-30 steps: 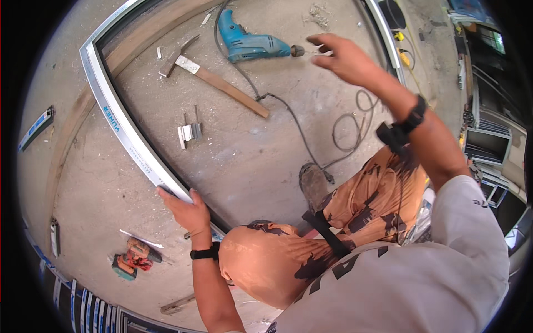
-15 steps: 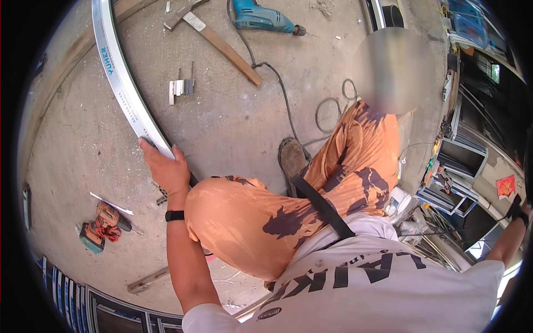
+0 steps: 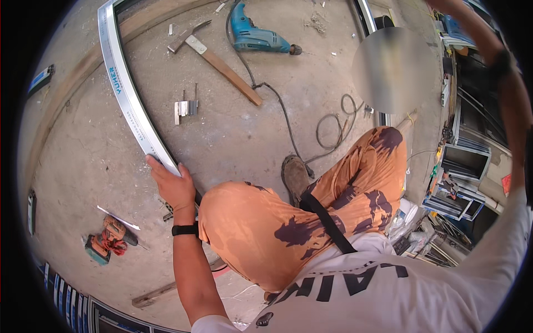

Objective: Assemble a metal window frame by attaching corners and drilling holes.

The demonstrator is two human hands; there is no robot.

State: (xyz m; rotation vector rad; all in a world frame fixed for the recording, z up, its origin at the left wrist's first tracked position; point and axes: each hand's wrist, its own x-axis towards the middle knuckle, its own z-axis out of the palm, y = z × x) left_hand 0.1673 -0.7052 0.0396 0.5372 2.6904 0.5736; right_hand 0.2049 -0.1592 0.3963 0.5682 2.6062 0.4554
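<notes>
My left hand [image 3: 176, 186] is closed round the near end of a long white and silver metal frame profile [image 3: 126, 89], which runs up to a corner at the top left. Stretched toward the upper right, my right hand [image 3: 447, 6] is blurred and cut off by the picture's edge, so its fingers cannot be made out. Inside the frame on the concrete floor lie a claw hammer [image 3: 227, 69] with a wooden handle, a blue corded drill [image 3: 258, 39], and small metal brackets [image 3: 186, 108] with screws standing in them.
An orange cordless drill [image 3: 115, 236] lies left of my left wrist, near a thin white strip [image 3: 118, 217]. The drill's black cable [image 3: 283, 108] loops past my shoe [image 3: 294, 173]. Wooden battens [image 3: 72, 91] lie under the frame. Stacked metal frames [image 3: 465, 161] stand at the right.
My right arm has swung from the lower right up to the upper right. The view has shifted a little, while my left hand stays on the frame profile.
</notes>
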